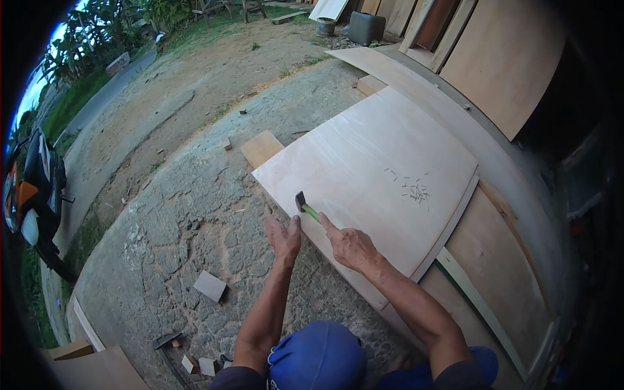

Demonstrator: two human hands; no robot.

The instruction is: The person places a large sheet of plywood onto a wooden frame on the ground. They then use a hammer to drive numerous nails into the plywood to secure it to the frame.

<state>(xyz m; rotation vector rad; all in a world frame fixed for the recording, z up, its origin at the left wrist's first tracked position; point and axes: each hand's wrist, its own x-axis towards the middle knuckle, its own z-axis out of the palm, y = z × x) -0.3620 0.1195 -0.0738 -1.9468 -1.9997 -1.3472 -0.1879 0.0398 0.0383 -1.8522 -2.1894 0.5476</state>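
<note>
A large pale plywood sheet [370,156] lies on the rough concrete ground in front of me. My right hand [349,247] is shut on the green handle of a hammer [305,207], whose dark head rests on the sheet near its left edge. My left hand [284,235] is just beside the hammer at that edge, fingers stretched out, with nothing visible in it. A small scatter of several nails [415,189] lies on the sheet to the right, away from both hands.
More boards lie under and beside the sheet [500,273], and panels lean against the wall [507,65] at the right. Wood offcuts [210,286] [262,148] sit on the concrete. A motorbike [32,188] stands at the far left.
</note>
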